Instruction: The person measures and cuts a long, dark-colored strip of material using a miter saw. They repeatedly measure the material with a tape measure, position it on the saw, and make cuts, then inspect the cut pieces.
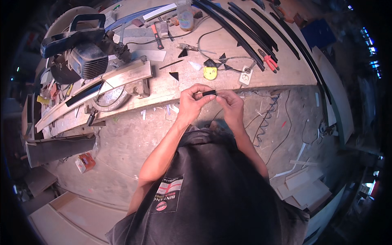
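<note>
A short black piece, seemingly a cut of dark profile (208, 93), is held just off the near edge of the workbench. My left hand (190, 105) pinches it between thumb and fingers. At its right end, the fingertips of my right hand (231, 107) close on it, partly hiding that end. On the bench just beyond lie a yellow tape measure (210, 73), a white socket block (245, 76) and a dark triangular offcut (174, 76). Red-handled pliers (270, 62) rest farther right.
A blue miter saw (86, 59) occupies the bench's left side. Long black profiles (241, 34) run across its far right. A red-and-black hammer (157, 36) and a clear jar (185, 18) lie toward the back. A coiled hose (265, 118) and an orange box (85, 162) are on the floor.
</note>
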